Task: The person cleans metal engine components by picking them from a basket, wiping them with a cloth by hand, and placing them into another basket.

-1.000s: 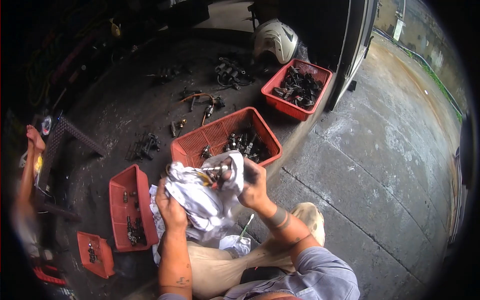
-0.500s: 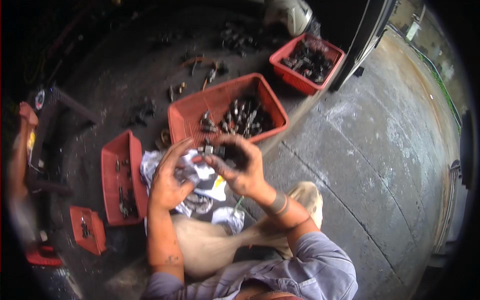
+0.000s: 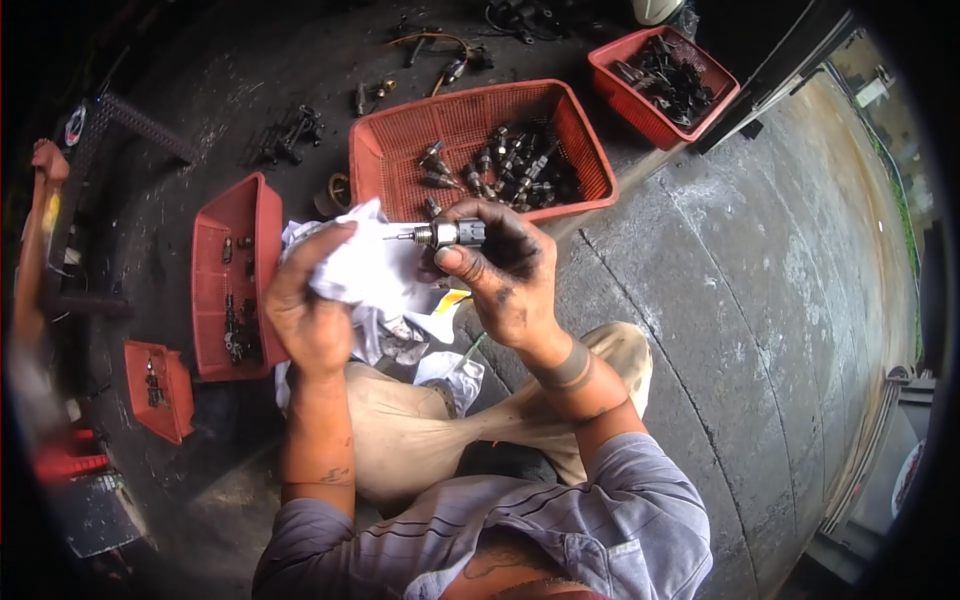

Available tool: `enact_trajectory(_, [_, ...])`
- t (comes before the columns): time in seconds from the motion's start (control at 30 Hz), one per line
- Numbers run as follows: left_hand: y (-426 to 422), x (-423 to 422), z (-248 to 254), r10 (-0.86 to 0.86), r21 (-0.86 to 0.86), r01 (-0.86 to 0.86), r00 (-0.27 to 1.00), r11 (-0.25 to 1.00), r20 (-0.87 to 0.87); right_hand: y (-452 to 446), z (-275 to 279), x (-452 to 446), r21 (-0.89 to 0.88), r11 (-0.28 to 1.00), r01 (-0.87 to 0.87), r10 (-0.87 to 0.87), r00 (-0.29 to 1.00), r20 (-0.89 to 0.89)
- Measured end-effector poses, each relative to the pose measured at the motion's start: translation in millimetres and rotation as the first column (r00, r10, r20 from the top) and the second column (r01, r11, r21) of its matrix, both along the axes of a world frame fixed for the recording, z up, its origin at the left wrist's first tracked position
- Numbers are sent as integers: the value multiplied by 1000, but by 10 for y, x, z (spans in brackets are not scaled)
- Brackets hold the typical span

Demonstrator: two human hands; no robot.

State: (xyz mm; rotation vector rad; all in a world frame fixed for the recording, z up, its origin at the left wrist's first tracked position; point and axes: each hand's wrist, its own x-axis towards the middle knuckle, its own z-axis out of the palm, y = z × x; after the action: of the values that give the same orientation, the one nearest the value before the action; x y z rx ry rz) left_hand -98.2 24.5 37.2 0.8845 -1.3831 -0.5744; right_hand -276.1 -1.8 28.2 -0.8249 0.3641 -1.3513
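"What's the largest thing near the hands?"

"The wide red plastic basket [image 3: 385,155], ahead of the right hand [image 3: 512,268], with metal fittings [image 3: 512,165] piled inside. A narrower red basket [image 3: 268,235] stands just left of the left hand [image 3: 315,315]."

"And the hands?"

"Apart. The left curls on a bunched white cloth [image 3: 372,270]; the right pinches a threaded sensor [image 3: 440,235] between thumb and fingers."

"How does the sensor lie?"

"Raised between the hands, nearer the right, which has its black connector [image 3: 470,232] end. Its long axis runs crosswise, the thin tip [image 3: 400,237] pointing left, toward the cloth. I can't tell whether tip and cloth touch."
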Motion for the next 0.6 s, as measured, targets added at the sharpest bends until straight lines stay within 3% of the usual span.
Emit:
enact_trajectory(0.07, [-48, -108, 54, 45, -130, -18, 976, 991, 211, 15, -2, 19, -62, 997, 44, -50, 994, -101])
enact_trajectory(0.13, [-55, -123, 77, 34, -139, -3, 974, 990, 224, 13, -27, 38, -105, 993, 61, -77, 984, -158])
enact_trajectory(0.2, [-39, -180, 144, 92, -101, -58, 924, 993, 372, 14, -58, 49, -110, 992, 55, -75, 980, -186])
enact_trajectory(0.27, [-34, -166, 92, 89, -104, -58, 940, 993, 330, -14, -161, 82, -241, 968, 64, -115, 972, -206])
enact_trajectory(0.3, [-25, -144, 92, 93, -99, -63, 940, 993, 328, -51, -195, 79, -390, 914, 114, -248, 917, -311])
enact_trajectory(0.33, [-23, -132, 99, 97, -98, -68, 941, 993, 325, -61, -199, 65, -394, 912, 111, -245, 919, -310])
enact_trajectory(0.37, [-2, -149, 112, 83, 10, -90, 945, 996, 316, -85, -187, 43, -547, 821, 166, -393, 858, -330])
enact_trajectory(0.4, [27, -89, 60, 89, -15, -89, 946, 996, 311, -150, -159, 19, -696, 690, 200, -542, 780, -313])
enact_trajectory(0.47, [-166, 51, -6, 226, -229, -92, 703, 969, 674, -205, -229, 5, -869, 473, 148, -682, 686, -255])
enact_trajectory(0.5, [-210, -22, 53, -46, 118, 15, 963, 993, 266, -199, -262, -3, -852, 514, 101, -642, 704, -304])
enact_trajectory(0.53, [-165, -85, 71, -219, 389, 308, 941, 868, -258, -205, -319, 46, -831, 543, 118, -627, 716, -308])
enact_trajectory(0.6, [-178, -100, -156, -96, 411, 101, 995, 906, -33, -175, -331, 127, -690, 700, 184, -514, 801, -308])
